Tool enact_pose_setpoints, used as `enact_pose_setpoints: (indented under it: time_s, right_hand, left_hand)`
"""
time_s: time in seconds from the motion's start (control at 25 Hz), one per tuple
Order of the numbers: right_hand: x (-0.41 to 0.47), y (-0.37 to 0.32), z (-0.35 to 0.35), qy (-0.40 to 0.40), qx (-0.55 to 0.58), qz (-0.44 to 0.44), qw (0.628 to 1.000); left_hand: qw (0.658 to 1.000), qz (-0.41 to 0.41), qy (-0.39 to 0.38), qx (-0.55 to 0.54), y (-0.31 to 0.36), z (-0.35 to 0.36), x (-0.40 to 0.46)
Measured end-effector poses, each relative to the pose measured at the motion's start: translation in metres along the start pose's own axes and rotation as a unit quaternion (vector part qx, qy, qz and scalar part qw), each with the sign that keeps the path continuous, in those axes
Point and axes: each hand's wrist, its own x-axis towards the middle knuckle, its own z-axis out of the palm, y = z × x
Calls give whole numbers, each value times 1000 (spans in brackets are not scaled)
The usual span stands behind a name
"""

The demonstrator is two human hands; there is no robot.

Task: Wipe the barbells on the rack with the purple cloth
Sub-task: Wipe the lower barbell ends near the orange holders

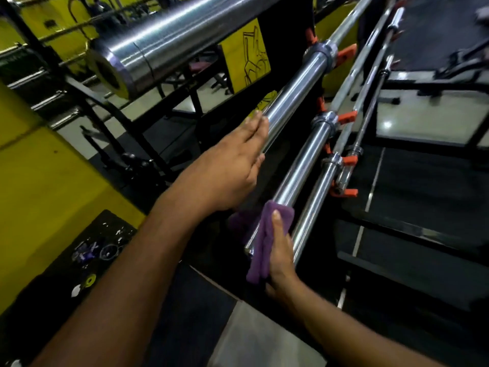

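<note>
Several chrome barbells lie on a black rack (287,30) with orange hooks (348,116). My left hand (232,165) rests flat with straight fingers against the end of the second barbell's sleeve (296,88). Below it, my right hand (279,256) grips the purple cloth (264,245), which is wrapped around the near end of the third barbell (304,160). A fourth barbell (315,197) runs just to the right of the cloth. The top barbell's thick sleeve (169,38) juts toward me at the upper left.
A yellow wall (34,176) stands at the left, with a black mat (87,250) holding small bits below it. More bars (45,99) stick out at the far left. Thin bars (375,83) and black frames lie at the right. A pale floor tile (254,337) is underfoot.
</note>
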Motion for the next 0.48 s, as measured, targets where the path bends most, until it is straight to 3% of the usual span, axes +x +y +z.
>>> enact_pose_setpoints:
  time_s: [0.12, 0.32, 0.48]
  right_hand:
    - [-16, 5, 5, 12, -20, -28, 999]
    - [36, -55, 7, 40, -22, -109, 993]
    - [16, -20, 6, 23, -16, -40, 999]
  left_hand:
    - [1000, 8, 2, -24, -1, -3, -4]
    - [1000, 6, 11, -16, 0, 0, -3]
    - [1000, 4, 19, -19, 1, 1, -6]
